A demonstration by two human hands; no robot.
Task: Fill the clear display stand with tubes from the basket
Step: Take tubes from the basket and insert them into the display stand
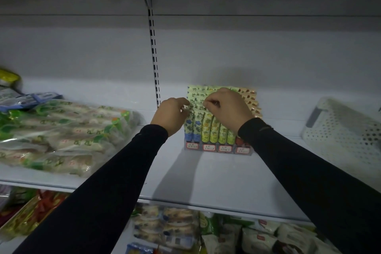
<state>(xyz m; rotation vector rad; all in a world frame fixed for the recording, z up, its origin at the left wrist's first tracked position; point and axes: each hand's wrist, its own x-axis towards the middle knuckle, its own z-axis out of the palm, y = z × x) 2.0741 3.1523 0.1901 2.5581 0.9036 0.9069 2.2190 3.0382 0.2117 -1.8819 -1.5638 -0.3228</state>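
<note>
The clear display stand (218,148) stands on the white shelf, packed with rows of upright tubes (214,130): blue ones at the left, yellow and green ones in the middle, orange ones at the right. My left hand (172,116) pinches the flat top of a blue tube at the stand's left edge. My right hand (227,107) reaches over the middle rows and pinches the top of a tube there. The white perforated basket (342,130) lies tilted at the far right; its contents are hidden.
Bagged snack packs (61,130) are piled on the shelf's left half. A slotted upright post (154,62) runs up the back wall just left of the stand. Bare shelf (206,177) lies in front of the stand. More packaged goods (206,231) fill the shelf below.
</note>
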